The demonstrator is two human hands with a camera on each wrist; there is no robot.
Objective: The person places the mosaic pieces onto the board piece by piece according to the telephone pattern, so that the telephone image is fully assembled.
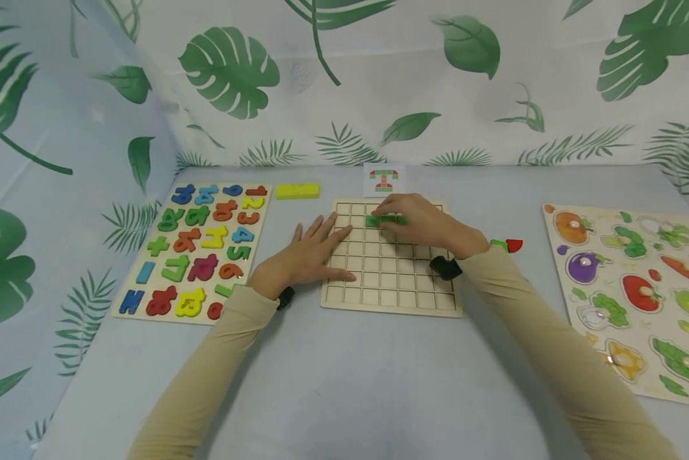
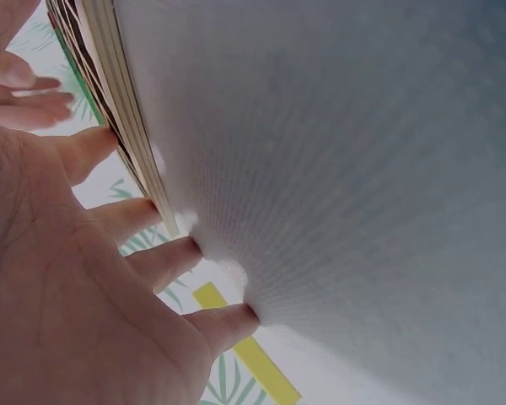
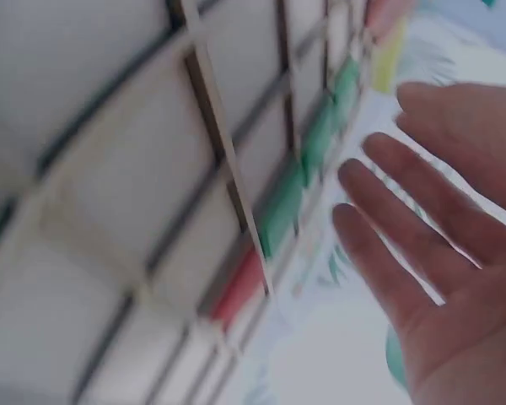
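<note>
A wooden grid board (image 1: 379,265) lies in front of me. My left hand (image 1: 310,255) rests on its left side with fingers spread; in the left wrist view, fingertips (image 2: 223,325) touch the tablecloth beside the board edge. My right hand (image 1: 416,220) hovers over the upper rows, partly covering green blocks (image 1: 392,220). From the right wrist, several green blocks (image 3: 280,207) sit in one row, with a red block (image 3: 239,291) at the end. The right fingers are loosely extended beside that row, holding nothing. Behind the board stands a pattern card (image 1: 384,181) showing a red-and-green T.
To the left lies a number puzzle board (image 1: 166,271), with a yellow block bar (image 1: 297,191) near its top corner. A vegetable puzzle board (image 1: 603,268) lies at the right. A red piece (image 1: 514,245) and a green piece (image 1: 500,245) lie beside my right wrist.
</note>
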